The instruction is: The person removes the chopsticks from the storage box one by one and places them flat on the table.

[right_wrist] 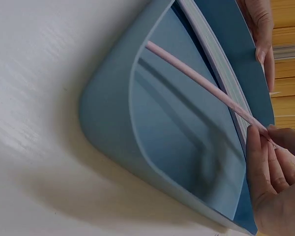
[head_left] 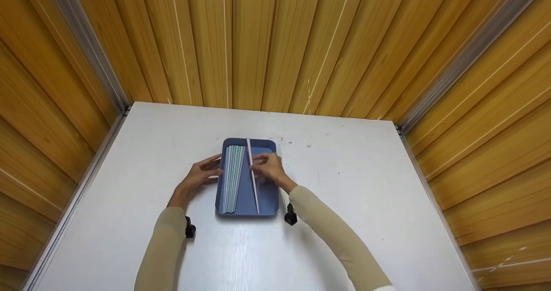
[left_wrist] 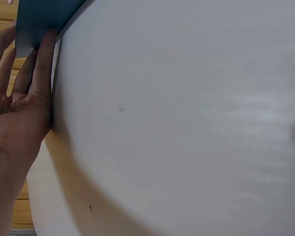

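Note:
A blue rectangular tray (head_left: 246, 215) sits on the white table. My left hand (head_left: 201, 175) holds its left wall, thumb over the rim and other fingers against the outside; in the left wrist view, fingertips (left_wrist: 48, 44) press that outer wall. Between thumb and fingers my right hand (head_left: 270, 168) pinches a thin pale-pink straw (right_wrist: 196, 78). The straw slants lengthwise over the tray, its far end crossing the back rim and its near end by the front wall. Several pale green and white straws (head_left: 233, 179) lie side by side along the tray's left side.
The white table (head_left: 353, 205) extends around the tray, with small dark marks behind and to the right of it. Wood-patterned panels (head_left: 254, 45) with metal corner posts (head_left: 452, 67) enclose the table at the back and sides.

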Available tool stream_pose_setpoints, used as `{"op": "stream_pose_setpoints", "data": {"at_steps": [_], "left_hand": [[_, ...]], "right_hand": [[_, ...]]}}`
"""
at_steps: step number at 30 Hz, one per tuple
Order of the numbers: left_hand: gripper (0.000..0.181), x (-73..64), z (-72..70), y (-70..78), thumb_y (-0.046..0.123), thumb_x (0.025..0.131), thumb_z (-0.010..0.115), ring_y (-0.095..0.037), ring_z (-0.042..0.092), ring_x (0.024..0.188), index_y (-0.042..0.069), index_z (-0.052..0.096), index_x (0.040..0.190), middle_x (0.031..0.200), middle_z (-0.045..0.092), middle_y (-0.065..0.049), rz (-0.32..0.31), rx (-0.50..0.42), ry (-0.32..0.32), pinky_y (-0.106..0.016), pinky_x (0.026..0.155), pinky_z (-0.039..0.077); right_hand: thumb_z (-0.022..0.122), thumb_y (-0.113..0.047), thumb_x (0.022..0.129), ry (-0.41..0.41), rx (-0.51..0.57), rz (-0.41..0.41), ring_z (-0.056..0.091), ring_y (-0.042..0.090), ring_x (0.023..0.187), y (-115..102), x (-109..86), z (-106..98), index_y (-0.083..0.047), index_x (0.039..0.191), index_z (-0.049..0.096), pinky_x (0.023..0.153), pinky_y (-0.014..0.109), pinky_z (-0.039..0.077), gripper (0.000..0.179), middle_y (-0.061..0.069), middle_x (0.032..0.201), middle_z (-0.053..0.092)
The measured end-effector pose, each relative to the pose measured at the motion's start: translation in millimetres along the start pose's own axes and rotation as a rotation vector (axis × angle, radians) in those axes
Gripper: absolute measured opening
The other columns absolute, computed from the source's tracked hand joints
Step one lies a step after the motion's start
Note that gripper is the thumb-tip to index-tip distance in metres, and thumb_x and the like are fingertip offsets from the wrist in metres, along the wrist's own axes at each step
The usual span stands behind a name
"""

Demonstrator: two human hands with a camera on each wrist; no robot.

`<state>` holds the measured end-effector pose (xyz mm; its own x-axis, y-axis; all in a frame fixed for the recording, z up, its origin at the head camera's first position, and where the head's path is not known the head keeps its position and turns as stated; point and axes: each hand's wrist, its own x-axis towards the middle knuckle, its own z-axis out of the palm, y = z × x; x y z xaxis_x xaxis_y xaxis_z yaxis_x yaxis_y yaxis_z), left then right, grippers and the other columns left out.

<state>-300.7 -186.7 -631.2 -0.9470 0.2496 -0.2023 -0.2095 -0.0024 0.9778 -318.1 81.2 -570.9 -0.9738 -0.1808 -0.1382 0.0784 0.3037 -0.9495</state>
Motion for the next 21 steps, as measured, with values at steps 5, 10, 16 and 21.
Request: {"op": "stream_pose_setpoints", "data": {"at_steps": [5, 10, 16, 21], "left_hand": [[0.071, 0.6, 0.7, -0.7, 0.005, 0.095, 0.070, -0.026, 0.065, 0.124, 0.010, 0.038, 0.158, 0.162, 0.038, -0.022, 0.015, -0.024, -0.012, -0.036, 0.098, 0.060], [0.071, 0.1, 0.9, -1.1, 0.004, 0.096, 0.069, -0.034, 0.056, 0.136, 0.008, 0.037, 0.158, 0.162, 0.038, -0.022, 0.026, -0.032, -0.019, -0.034, 0.096, 0.061], [0.070, -0.6, 0.3, 0.0, 0.005, 0.096, 0.070, -0.036, 0.051, 0.141, 0.010, 0.038, 0.158, 0.163, 0.038, -0.020, 0.013, -0.046, -0.018, -0.036, 0.099, 0.060], [0.071, -0.9, 0.7, 1.1, 0.005, 0.095, 0.070, -0.038, 0.050, 0.141, 0.010, 0.038, 0.158, 0.162, 0.038, -0.020, 0.010, -0.048, -0.021, -0.036, 0.100, 0.059]], "right_hand": [[0.078, 0.007, 0.083, 0.040, 0.062, -0.013, 0.077, 0.019, 0.075, -7.8, -4.1, -9.2, 0.011, 0.110, 0.073, 0.065, 0.034, 0.066, 0.027, 0.026, 0.099, 0.077], [0.079, 0.007, 0.083, 0.052, 0.063, -0.030, 0.077, 0.018, 0.077, -12.9, -8.1, -22.9, 0.011, 0.105, 0.074, 0.065, 0.034, 0.066, 0.023, 0.028, 0.099, 0.076], [0.077, 0.006, 0.084, 0.054, 0.077, -0.037, 0.078, 0.018, 0.078, -12.2, -9.9, -43.8, 0.012, 0.105, 0.073, 0.065, 0.033, 0.066, 0.022, 0.026, 0.099, 0.076], [0.075, 0.007, 0.086, 0.071, 0.088, -0.030, 0.077, 0.019, 0.078, -11.3, -12.9, -63.2, 0.013, 0.106, 0.072, 0.065, 0.031, 0.065, 0.022, 0.024, 0.096, 0.076]]}}
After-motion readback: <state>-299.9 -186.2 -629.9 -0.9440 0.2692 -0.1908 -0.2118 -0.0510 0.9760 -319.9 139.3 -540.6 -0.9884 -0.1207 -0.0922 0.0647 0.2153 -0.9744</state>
